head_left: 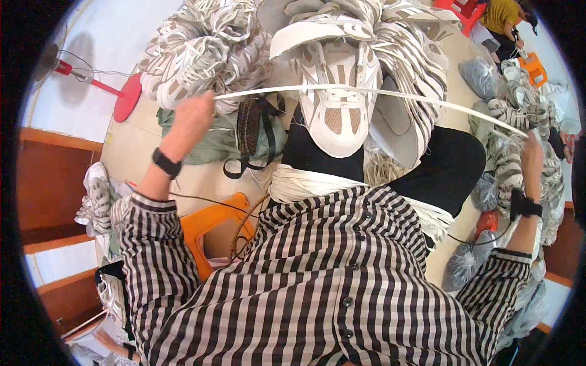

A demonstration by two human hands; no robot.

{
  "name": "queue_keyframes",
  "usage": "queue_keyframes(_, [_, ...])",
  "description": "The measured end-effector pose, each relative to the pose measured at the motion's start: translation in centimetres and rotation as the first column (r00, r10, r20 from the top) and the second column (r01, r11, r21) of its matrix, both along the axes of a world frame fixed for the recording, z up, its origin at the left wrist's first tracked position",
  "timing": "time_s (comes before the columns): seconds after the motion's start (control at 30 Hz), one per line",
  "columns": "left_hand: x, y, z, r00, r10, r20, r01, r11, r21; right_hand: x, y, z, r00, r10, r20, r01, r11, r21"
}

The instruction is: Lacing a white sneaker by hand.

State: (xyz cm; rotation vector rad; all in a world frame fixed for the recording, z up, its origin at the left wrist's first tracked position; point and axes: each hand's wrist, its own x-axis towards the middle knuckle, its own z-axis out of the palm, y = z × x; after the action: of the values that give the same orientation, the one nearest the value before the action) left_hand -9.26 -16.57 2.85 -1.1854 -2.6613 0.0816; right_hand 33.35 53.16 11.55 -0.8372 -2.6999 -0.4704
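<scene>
- Heaps of white-and-beige shoes [207, 43] fill the top of the frame, spilling down the right edge.
- One white sneaker [337, 100] sits at upper centre, toe pointing down, resting on the person's black-clad lap.
- A long white lace [366, 91] stretches taut across it, left to right.
- Left hand [192, 119], centre-left, grip clenched on the lace's end.
- Right hand [532, 152], at right edge, grip pinching the other end.
</scene>
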Motion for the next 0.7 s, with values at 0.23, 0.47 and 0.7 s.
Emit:
queue_keyframes(0.23, [-9.2,-18.3,3.7,0.91,0.377,-0.172,-0.381,0.924,0.011,18.0,12.4,0.8,0.991,-0.029,-0.13,0.059,0.97,0.234])
queue_keyframes(0.47, [-11.8,-33.4,7.7,0.755,0.633,-0.172,-0.653,0.751,-0.102,26.1,8.7,3.8,0.873,-0.46,-0.16,0.471,0.881,0.037])
queue_keyframes(0.7, [-8.5,-35.5,9.4,0.553,0.814,0.176,-0.83,0.519,0.205,28.4,9.1,4.9,0.908,-0.361,-0.214,0.374,0.927,0.026])
